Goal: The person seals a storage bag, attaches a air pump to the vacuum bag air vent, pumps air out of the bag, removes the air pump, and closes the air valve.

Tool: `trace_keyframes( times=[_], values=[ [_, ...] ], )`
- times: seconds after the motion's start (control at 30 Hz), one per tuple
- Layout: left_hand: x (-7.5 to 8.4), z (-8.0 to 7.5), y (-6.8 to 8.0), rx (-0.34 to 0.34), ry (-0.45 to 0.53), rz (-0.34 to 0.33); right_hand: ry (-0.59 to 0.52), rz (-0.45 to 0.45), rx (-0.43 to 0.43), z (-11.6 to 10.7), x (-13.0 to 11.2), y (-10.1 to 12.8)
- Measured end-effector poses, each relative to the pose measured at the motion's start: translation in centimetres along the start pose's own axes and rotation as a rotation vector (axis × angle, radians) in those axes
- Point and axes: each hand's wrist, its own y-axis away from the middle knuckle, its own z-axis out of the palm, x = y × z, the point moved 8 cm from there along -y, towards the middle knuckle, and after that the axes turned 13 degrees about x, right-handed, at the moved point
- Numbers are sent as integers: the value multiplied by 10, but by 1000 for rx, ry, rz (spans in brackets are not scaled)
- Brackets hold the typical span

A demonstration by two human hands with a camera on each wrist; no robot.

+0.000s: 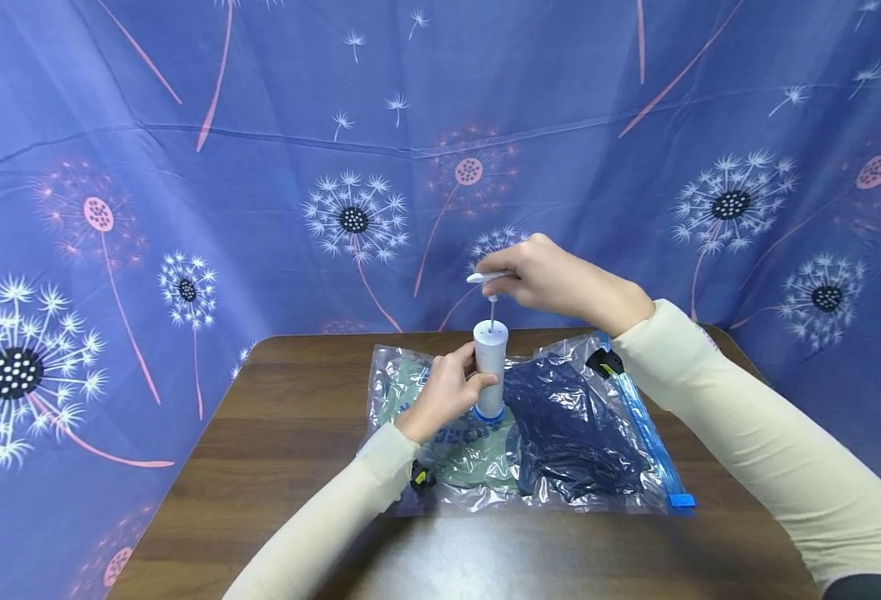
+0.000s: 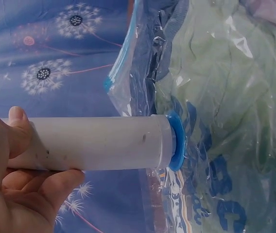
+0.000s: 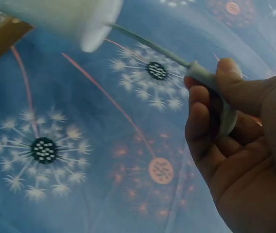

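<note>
Left hand (image 1: 443, 392) grips the pump (image 1: 490, 367) upright on the bag (image 1: 560, 433), right hand (image 1: 553, 279) grips its handle (image 1: 488, 277).

A white hand pump (image 1: 490, 367) stands upright, plunger handle (image 1: 488, 277) raised, on a clear vacuum bag (image 1: 560, 433) of clothes.

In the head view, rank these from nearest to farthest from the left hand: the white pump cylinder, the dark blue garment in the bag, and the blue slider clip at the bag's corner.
Measured from the left hand:
1. White pump cylinder, gripped by that hand, standing upright on the bag.
2. Dark blue garment, just right of the pump, inside the bag.
3. Blue slider clip, at the bag's near right corner.
</note>
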Motion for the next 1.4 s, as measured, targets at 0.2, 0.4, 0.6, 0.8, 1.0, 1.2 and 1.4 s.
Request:
trace_keyframes(
  times=[0.2, 0.4, 0.6, 0.8, 1.0, 1.2, 1.4],
  values=[
    [-2, -1, 1, -4, 16, -9, -20, 19, -39, 24, 6, 11],
    [-1, -3, 1, 17, 17, -2, -41, 26, -47, 43, 11, 22],
    [-1, -2, 1, 16, 44, 3, -88, 97, 14, 53, 20, 38],
    [-6, -1, 3, -14, 107, -51, -281, 360, 149, 75, 42, 70],
    [-14, -2, 10, -36, 57, -55, -506, 550, 228, 107, 55, 94],
    [-23, 0, 26, -127, -118, -35, -477, 604, 219, 124, 64, 109],
    [-41, -6, 48, -265, -205, -115, -478, 628, 188, 136, 69, 117]
  ],
)
